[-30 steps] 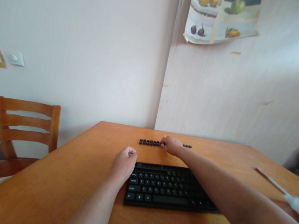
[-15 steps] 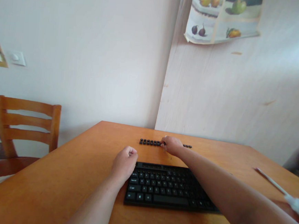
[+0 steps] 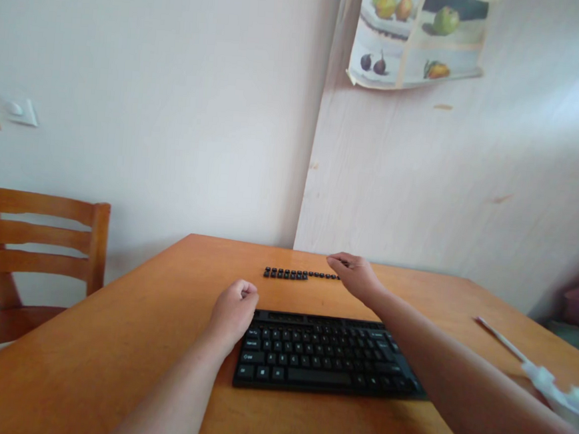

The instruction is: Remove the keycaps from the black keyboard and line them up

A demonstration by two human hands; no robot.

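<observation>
At the upper left corner of the black keyboard (image 3: pixel 319 378), my left hand (image 3: pixel 235 310) rests closed, thumb against curled fingers. What it holds, if anything, is hidden. My right hand (image 3: pixel 358 274) is raised over the far part of the table, reaching across the keyboard's right side. Its fingers are loosely stretched out towards the left, and I see nothing in them. Below and left of it stand small black keycaps (image 3: pixel 286 275) in two lines, the back line running on behind my hand. Empty key positions show along the keyboard's upper left edge. My right forearm covers its right end.
The wooden table (image 3: pixel 170 328) meets a pale wall (image 3: pixel 203 103) at the back. A thin white stick (image 3: pixel 500 337) and crumpled white plastic (image 3: pixel 547 384) lie at the right. A wooden chair (image 3: pixel 42 234) stands left of the table. A fruit picture (image 3: pixel 407 52) hangs above.
My right hand has lifted off the keycap line and moved right, uncovering more keycaps. My left hand stays by the keyboard corner. The whole view has shifted slightly.
</observation>
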